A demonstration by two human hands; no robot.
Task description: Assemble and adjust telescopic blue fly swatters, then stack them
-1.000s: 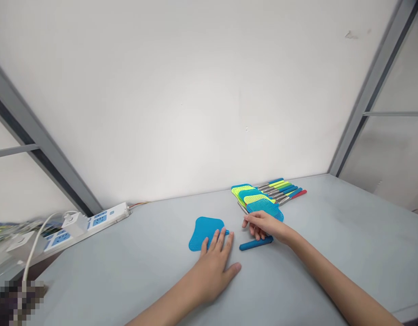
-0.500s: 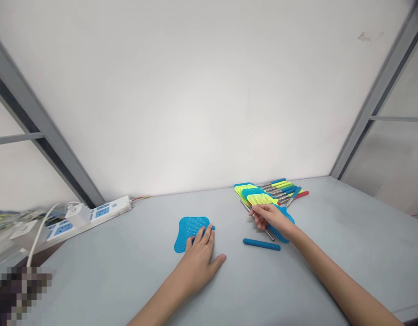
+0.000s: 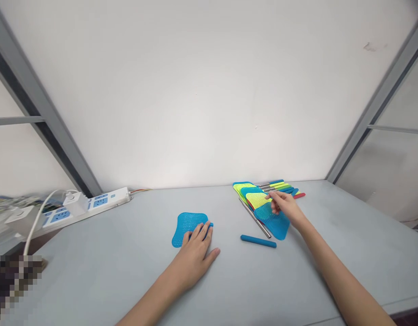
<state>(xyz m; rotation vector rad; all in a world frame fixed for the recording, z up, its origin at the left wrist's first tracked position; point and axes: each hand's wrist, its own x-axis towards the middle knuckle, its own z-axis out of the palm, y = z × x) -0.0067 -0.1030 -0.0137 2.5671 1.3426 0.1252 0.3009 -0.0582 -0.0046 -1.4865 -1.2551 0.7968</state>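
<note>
Blue swatter head [image 3: 187,223] lies partly under the left hand [image 3: 196,257], grip slack; right hand [image 3: 286,206], grip unclear.

The smooth grey tabletop [image 3: 123,262] is viewed at close range from head height, forward and downward; the upper half is mostly filled by the plain white wall [image 3: 195,95].

The left hand [image 3: 196,257] lies palm down, thumb spread. The right hand [image 3: 285,207] is farther forward, fingers loosely curled.

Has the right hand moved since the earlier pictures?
Yes: the right hand has moved rightward, farther from the white power strip, and closer to the wall.
</note>
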